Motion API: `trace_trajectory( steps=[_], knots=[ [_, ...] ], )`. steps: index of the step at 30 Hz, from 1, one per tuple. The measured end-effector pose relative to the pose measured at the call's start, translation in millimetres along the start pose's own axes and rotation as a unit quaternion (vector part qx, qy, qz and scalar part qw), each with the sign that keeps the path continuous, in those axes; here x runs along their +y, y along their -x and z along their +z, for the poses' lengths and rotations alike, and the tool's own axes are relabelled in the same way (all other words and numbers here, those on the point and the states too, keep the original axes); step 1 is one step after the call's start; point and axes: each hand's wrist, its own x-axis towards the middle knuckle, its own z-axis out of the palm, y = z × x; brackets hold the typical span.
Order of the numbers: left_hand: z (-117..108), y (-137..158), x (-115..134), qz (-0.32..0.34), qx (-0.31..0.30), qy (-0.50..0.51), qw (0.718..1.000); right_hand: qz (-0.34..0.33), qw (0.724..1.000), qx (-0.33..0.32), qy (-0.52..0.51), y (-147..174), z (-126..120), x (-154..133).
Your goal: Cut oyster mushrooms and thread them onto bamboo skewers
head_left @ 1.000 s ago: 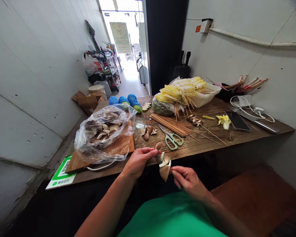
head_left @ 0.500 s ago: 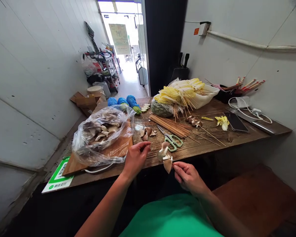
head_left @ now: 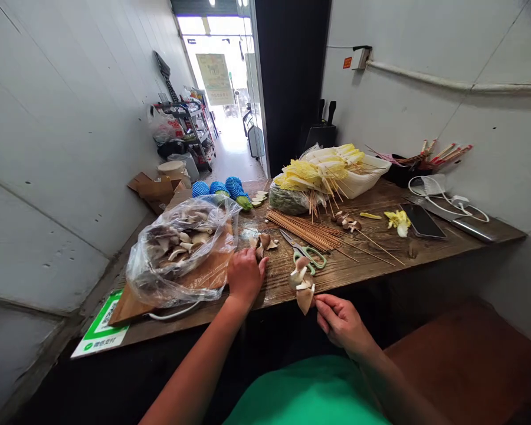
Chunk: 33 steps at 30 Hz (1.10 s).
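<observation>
Mushrooms, brown-capped and white-stemmed, appear in four lots in the head view: one heap in a single clear plastic bag, one small pile on the dark wooden table, one short threaded row farther right, and one cluster held up over the table's front edge. Around them are three green vegetables in blue foam netting, one pair of green-handled metal scissors, one flat black phone and one sheaf of thin brown bamboo skewers, too overlapped to count. The bare right hand has thumb and forefinger pinched together at the cluster's lower right side. The bare left hand lies back up, overlapping the near left of the small pile, thumb apart from the fingers; its fingertips are hidden, so whether they grip a piece cannot be told. Any stick through the cluster is hardly visible, the bag's folds veil the heap, and both forearms are cut off at the bottom border
</observation>
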Motion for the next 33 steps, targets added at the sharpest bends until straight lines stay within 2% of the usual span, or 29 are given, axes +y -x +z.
trace_trajectory(
  steps=[3,8,11,15,17,21,24,27,30,33],
  knots=[
    [0,-6,1,0.007,-0.027,-0.035,0.999,0.023,1.000,-0.015,-0.016,-4,2,3],
    [-4,-9,-2,0.020,-0.029,-0.051,0.998,-0.019,0.999,0.022,0.037,-9,2,9],
    [-7,-7,-5,0.017,-0.031,-0.055,0.998,-0.039,0.997,0.008,0.069,-6,2,5],
    [-9,-5,-7,0.053,-0.043,-0.068,0.995,-0.049,0.995,-0.003,0.089,-3,4,-4],
    [-9,-5,-8,0.040,-0.039,-0.055,0.997,-0.049,0.995,-0.003,0.091,-1,5,-6],
    [-10,-2,-11,0.021,0.004,0.059,0.998,-0.051,0.994,-0.004,0.094,1,4,-6],
    [-8,3,-13,0.014,0.014,0.172,0.985,-0.053,0.994,-0.006,0.100,2,4,-5],
    [-7,8,-14,0.005,0.024,0.226,0.974,-0.056,0.993,-0.008,0.102,1,6,-5],
    [-8,13,-13,-0.003,0.011,0.268,0.963,-0.055,0.993,-0.011,0.105,0,8,-6],
    [-8,15,-13,-0.040,-0.024,0.353,0.935,-0.050,0.993,-0.013,0.107,-1,8,-6]
  ],
)
